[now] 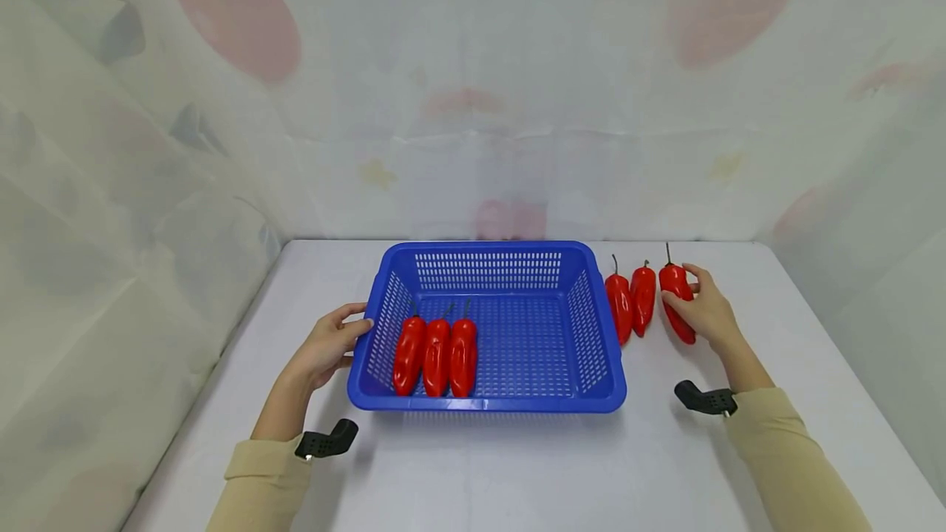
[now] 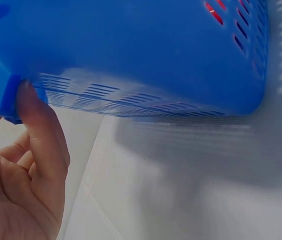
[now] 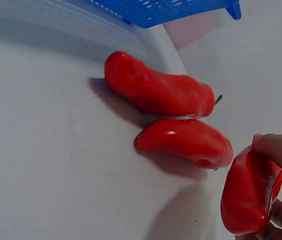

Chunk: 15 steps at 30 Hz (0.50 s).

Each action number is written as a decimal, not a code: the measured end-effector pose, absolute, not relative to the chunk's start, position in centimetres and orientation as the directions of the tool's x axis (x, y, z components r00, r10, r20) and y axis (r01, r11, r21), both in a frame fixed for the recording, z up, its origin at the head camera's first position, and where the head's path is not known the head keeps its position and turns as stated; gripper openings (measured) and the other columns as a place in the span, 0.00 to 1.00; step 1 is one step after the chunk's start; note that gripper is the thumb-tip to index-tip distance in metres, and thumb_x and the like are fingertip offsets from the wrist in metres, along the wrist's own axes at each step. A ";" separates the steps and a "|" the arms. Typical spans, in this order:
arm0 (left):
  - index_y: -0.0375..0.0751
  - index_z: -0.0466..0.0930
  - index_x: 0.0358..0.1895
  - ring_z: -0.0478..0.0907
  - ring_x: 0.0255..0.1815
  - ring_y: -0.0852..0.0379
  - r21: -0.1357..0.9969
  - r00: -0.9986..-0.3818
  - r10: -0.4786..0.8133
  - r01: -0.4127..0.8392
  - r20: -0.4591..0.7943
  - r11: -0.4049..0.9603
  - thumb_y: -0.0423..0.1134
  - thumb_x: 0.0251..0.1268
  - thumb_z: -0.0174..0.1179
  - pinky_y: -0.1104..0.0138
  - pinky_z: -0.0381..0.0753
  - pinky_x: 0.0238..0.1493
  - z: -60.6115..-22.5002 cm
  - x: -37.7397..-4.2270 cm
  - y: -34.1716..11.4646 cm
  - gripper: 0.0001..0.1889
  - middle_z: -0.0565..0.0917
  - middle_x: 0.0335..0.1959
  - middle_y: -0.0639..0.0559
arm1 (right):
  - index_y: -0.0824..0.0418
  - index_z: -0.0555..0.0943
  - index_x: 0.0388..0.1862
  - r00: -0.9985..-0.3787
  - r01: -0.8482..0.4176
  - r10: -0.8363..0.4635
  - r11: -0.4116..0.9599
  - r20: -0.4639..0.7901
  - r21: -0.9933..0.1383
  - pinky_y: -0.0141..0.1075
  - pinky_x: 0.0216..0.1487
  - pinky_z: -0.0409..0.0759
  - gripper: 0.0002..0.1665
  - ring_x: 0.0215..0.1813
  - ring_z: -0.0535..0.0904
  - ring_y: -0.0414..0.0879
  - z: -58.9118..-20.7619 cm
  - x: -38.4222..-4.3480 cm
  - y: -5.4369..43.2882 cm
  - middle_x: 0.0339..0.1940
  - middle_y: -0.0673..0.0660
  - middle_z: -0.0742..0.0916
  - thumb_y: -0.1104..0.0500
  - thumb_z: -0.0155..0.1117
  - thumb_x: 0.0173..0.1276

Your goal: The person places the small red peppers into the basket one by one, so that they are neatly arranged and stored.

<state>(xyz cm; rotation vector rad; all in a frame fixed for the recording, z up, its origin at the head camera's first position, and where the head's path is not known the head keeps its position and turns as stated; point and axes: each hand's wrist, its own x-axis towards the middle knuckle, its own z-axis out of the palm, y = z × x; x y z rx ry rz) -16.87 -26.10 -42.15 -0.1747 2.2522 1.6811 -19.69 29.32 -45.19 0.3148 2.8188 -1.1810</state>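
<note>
A blue plastic basket (image 1: pixel 510 405) with slotted walls stands mid-table; in the head view three red peppers lie side by side in its left part, the middle one (image 1: pixel 437 355) among them. My left hand (image 1: pixel 328 345) pinches the basket's left rim between thumb and fingers, also seen in the left wrist view. At the right, my right hand (image 1: pixel 704 309) grips a red pepper (image 3: pixel 248 192) by its sides, thumb toward the basket. Just left of it, two more red peppers, one slimmer (image 1: pixel 643 298) and one beside the basket wall (image 1: pixel 617 302), lie on the table.
The white table (image 1: pixel 473 474) ends at a pale patterned curtain (image 1: pixel 473 138) behind and at both sides. Black wrist cameras (image 1: pixel 328 439) jut inward from both sleeves. The basket's right wall is close to the loose peppers.
</note>
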 end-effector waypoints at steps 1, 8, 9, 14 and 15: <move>0.41 0.56 0.68 0.82 0.37 0.51 0.909 -0.940 0.093 -0.289 -0.329 0.299 0.42 0.68 0.50 0.56 0.82 0.38 -42.2 -16.9 -26.1 0.27 0.80 0.47 0.38 | 0.63 0.43 0.73 -0.979 0.205 0.156 0.685 -0.134 -0.699 0.57 0.45 0.77 0.47 0.56 0.65 0.72 -45.0 -19.7 29.2 0.60 0.77 0.65 0.45 0.53 0.66; 0.42 0.58 0.66 0.82 0.37 0.51 0.907 -0.940 0.083 -0.291 -0.330 0.303 0.43 0.67 0.51 0.56 0.82 0.38 -42.4 -17.0 -26.2 0.26 0.81 0.45 0.40 | 0.63 0.45 0.72 -0.988 0.150 0.134 0.690 -0.080 -0.708 0.57 0.43 0.78 0.46 0.56 0.66 0.72 -43.5 -19.8 28.6 0.60 0.76 0.65 0.46 0.55 0.66; 0.42 0.58 0.66 0.82 0.37 0.51 0.907 -0.940 0.082 -0.292 -0.330 0.303 0.43 0.67 0.51 0.56 0.82 0.39 -42.4 -17.0 -26.1 0.26 0.81 0.45 0.40 | 0.63 0.45 0.72 -0.989 0.141 0.130 0.690 -0.069 -0.710 0.57 0.43 0.78 0.46 0.55 0.66 0.71 -43.3 -19.8 28.6 0.59 0.76 0.65 0.47 0.55 0.65; 0.42 0.58 0.67 0.82 0.37 0.50 0.907 -0.942 0.079 -0.289 -0.327 0.306 0.43 0.67 0.51 0.55 0.82 0.39 -42.6 -17.0 -26.1 0.26 0.80 0.46 0.39 | 0.63 0.46 0.72 -0.992 0.109 0.117 0.689 -0.039 -0.717 0.55 0.41 0.79 0.46 0.54 0.68 0.70 -42.5 -19.8 28.1 0.59 0.75 0.66 0.47 0.57 0.65; 0.42 0.58 0.67 0.82 0.38 0.50 0.907 -0.942 0.080 -0.289 -0.327 0.307 0.43 0.67 0.51 0.55 0.82 0.39 -42.6 -17.0 -26.1 0.27 0.80 0.47 0.39 | 0.63 0.46 0.72 -0.993 0.105 0.115 0.689 -0.035 -0.717 0.55 0.41 0.80 0.46 0.54 0.68 0.70 -42.3 -19.7 28.0 0.59 0.75 0.66 0.48 0.57 0.65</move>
